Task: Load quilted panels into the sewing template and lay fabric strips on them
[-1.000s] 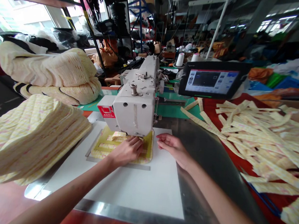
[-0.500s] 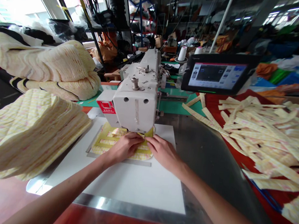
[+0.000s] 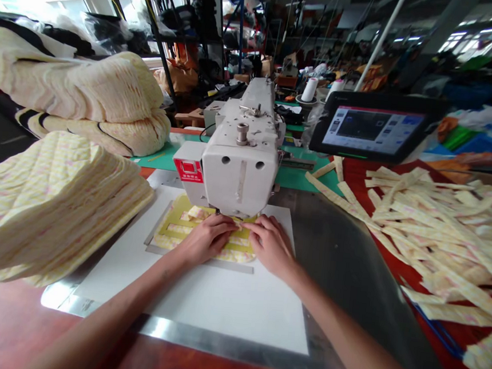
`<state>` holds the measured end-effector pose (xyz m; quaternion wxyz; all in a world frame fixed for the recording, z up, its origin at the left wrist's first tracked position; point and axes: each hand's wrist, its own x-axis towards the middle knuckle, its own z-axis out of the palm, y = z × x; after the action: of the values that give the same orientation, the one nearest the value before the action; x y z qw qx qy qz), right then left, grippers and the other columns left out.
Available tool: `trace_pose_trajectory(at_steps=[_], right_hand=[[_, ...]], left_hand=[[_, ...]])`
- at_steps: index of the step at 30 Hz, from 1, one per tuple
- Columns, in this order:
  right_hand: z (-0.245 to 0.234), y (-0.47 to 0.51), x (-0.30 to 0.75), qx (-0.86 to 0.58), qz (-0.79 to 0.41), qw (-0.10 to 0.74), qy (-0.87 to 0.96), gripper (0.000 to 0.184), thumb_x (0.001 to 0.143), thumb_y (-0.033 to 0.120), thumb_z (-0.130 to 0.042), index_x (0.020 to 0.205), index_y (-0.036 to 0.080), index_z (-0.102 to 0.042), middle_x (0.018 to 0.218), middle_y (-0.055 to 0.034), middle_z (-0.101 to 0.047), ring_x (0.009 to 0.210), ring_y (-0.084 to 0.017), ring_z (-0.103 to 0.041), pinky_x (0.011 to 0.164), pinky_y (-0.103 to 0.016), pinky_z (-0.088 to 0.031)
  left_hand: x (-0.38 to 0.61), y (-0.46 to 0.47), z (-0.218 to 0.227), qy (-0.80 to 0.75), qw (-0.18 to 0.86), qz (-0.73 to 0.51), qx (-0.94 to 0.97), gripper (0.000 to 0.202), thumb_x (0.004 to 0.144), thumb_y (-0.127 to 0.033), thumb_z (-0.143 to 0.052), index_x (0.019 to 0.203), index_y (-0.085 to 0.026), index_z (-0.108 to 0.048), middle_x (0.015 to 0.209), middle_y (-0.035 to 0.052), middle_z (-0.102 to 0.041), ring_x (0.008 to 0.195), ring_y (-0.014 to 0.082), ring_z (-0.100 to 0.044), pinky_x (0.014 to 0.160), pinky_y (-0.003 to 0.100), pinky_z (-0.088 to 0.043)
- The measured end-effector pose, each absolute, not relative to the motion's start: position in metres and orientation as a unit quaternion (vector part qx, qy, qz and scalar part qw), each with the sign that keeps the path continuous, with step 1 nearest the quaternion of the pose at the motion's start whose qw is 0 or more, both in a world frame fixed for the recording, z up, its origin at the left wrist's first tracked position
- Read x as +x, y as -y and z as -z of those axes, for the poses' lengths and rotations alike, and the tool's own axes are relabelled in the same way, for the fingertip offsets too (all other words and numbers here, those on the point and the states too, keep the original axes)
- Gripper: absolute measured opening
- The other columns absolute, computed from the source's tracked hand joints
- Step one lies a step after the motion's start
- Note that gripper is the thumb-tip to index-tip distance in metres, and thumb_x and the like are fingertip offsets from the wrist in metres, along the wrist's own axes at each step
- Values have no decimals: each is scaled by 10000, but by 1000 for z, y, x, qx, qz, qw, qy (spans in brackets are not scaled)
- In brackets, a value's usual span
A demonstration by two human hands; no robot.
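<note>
A quilted yellow fabric piece (image 3: 205, 254) lies flat beneath the sewing machine head (image 3: 240, 178), under a yellow slotted template (image 3: 179, 204). Across it runs a pale fabric strip (image 3: 197, 213), its left part curled up. My left hand (image 3: 207, 238) rests on the template with its fingers closed on the strip, just in front of the machine head. From the right, my right hand (image 3: 270, 243) meets it, index finger stretched towards the left fingertips and the strip's end pinched there. The machine's needle area is largely hidden behind my fingers and the head.
A white sheet (image 3: 201, 301) covers part of the metal plate (image 3: 338, 261). Quilted pieces (image 3: 54, 208) are stacked at left, with more bundles (image 3: 86, 87) behind. Loose fabric strips (image 3: 432, 224) pile up at right. A control screen (image 3: 374, 127) stands behind, beside thread cones (image 3: 310, 91).
The view has shifted slightly, so the machine appears further right. My right hand's fingers lie a little further over the template; my left hand stays on the strip.
</note>
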<state>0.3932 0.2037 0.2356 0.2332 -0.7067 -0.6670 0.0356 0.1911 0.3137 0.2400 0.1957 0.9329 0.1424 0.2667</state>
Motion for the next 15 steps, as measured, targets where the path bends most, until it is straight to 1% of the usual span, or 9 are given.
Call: trace_pose_trajectory(at_steps=[4, 9, 15], right_hand=[[-234, -205, 395, -714, -26, 243, 656, 392, 976, 260, -478, 1293, 388, -669, 1101, -37, -617, 1061, -118, -487, 943, -263, -387], [-233, -196, 394, -684, 8, 242, 689, 368, 973, 287, -505, 1292, 370, -668, 1107, -55, -593, 1037, -116, -484, 942, -275, -384], [-234, -189, 393, -664, 30, 194, 722, 354, 982, 258, -480, 1270, 352, -661, 1097, -50, -595, 1058, -125, -486, 913, -285, -363]], left_hand=[[191, -310, -244, -150, 211, -258, 931, 293, 1013, -145, -479, 1193, -160, -710, 1210, 113, -691, 1109, 207, -654, 988, 354, -547], [192, -310, -244, -145, 205, -265, 931, 309, 1005, -139, -476, 1200, -156, -715, 1207, 115, -694, 1105, 205, -655, 995, 351, -548], [192, -311, -241, -147, 199, -253, 935, 328, 966, -105, -498, 1203, -153, -720, 1204, 125, -693, 1117, 221, -652, 1005, 378, -548]])
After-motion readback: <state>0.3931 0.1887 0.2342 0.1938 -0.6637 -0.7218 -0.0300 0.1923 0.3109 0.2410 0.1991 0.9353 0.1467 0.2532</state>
